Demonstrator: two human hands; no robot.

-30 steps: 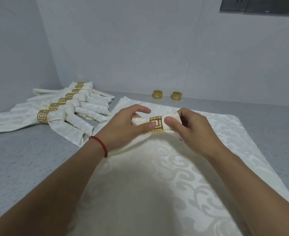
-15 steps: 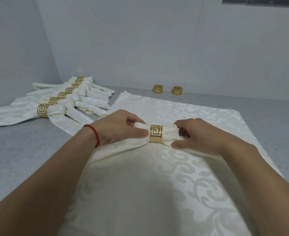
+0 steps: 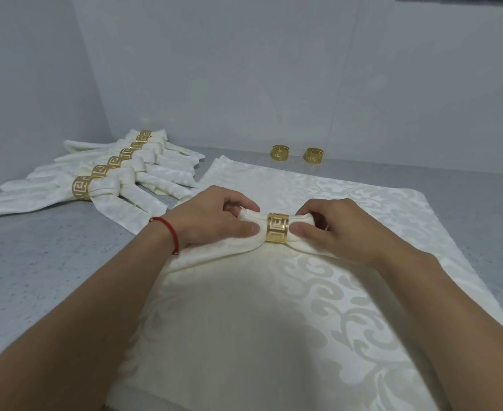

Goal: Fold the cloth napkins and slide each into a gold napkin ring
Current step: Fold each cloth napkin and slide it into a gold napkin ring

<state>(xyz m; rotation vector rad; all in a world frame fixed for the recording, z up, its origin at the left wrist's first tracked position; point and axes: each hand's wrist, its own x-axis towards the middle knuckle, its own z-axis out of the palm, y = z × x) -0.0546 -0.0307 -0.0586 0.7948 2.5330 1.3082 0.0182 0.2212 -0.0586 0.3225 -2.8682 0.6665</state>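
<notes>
A folded cream napkin [image 3: 251,237] lies across a flat cream patterned cloth [image 3: 348,292], threaded through a gold napkin ring [image 3: 277,231]. My left hand [image 3: 214,218] pinches the napkin just left of the ring, thumb in front and fingers behind. My right hand [image 3: 333,226] pinches the napkin on the ring's right side. Both napkin ends are partly hidden under my hands.
A row of several ringed napkins [image 3: 111,179] lies fanned out at the back left on the grey speckled counter [image 3: 36,277]. Two spare gold rings [image 3: 280,152] [image 3: 313,155] stand near the white back wall. Walls close in behind and on the left.
The ringed napkin has come down from a slight lift onto the flat cloth. Both hands lowered with it and keep pinching it on either side of the ring.
</notes>
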